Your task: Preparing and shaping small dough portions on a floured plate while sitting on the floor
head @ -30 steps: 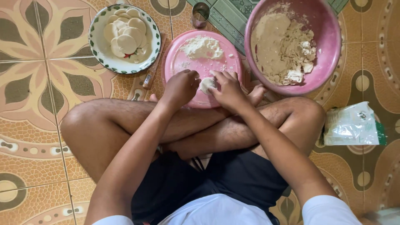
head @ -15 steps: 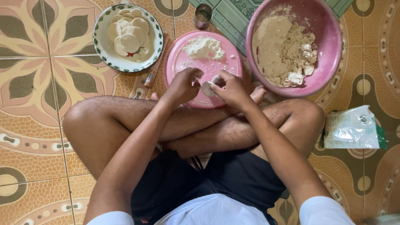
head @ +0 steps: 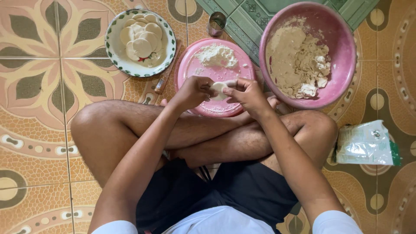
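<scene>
You sat cross-legged on the patterned tile floor [head: 39,130] with the pink plate [head: 203,108] just beyond your shins, and everything else lay around that plate. Your left hand [head: 193,92] and right hand [head: 247,93] met over the near half of the plate, both closed around a small pale piece of dough [head: 219,88], which you pinched between the fingertips of the two hands so that it sat just above the plate's surface; whether it touched the plate could not be told from this view. On the far half of the plate lay a loose heap of white flour [head: 216,55], apart from your hands. To the right of the plate, its rim touching or nearly touching the plate's edge, stood a large pink bowl [head: 342,43] holding a tan mass of dough [head: 288,56] with crumbly, paler lumps toward its right side. To the left of the plate stood a white dish with a green patterned rim [head: 116,56], carrying flat round dough discs [head: 141,41] stacked over one another. A small metal cup [head: 216,22] stood beyond the plate. Well to the right of the plate, past your knee, lay a white plastic bag with green edges [head: 366,144] on the tiles.
</scene>
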